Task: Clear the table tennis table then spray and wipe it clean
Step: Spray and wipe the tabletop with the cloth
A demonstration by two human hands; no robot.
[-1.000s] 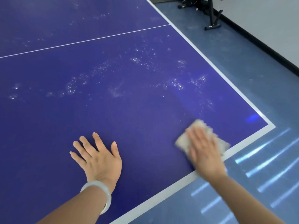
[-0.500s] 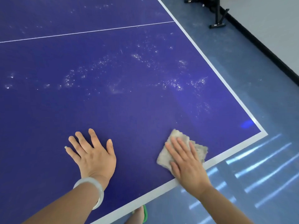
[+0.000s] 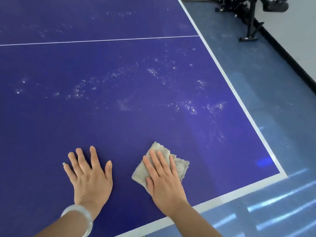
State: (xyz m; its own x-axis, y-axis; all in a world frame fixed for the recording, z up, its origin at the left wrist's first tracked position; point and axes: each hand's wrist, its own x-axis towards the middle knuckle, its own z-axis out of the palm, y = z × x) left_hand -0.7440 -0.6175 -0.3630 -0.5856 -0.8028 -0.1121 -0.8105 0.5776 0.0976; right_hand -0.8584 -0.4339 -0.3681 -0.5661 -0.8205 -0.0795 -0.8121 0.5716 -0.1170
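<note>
We see the left hand (image 3: 89,175) flat on the tabletop (image 3: 119,130), palm down, fingers straight and spread, nothing under it. It sits near the near edge, left of centre. A pale bangle (image 3: 80,218) rides on that wrist.

Just beside it to the right: the right hand (image 3: 164,180), also flat, fingers straight and close together, pressing down on a grey cloth (image 3: 179,164). The cloth is crumpled, fuzzy, lying on the tabletop close to the near edge; its far and right corners stick out past the fingers. The two hands are apart, not touching.

No containers in view that we can make out.

Surface: dark blue tabletop with a white border line (image 3: 227,79) along the right and near edges, meeting at the near right corner. A thin white line (image 3: 102,41) crosses it toward the far side. White droplets (image 3: 188,106) are scattered in a band across the middle, from the left edge toward the right edge, more faintly beyond the thin line. The strip around the hands looks free of droplets.

Room: blue-grey floor (image 3: 256,82) right of the table, bright light streaks (image 3: 280,199) on it by the near right corner. A black stand (image 3: 251,23) sits on the floor top right, by a dark skirting and pale wall.
</note>
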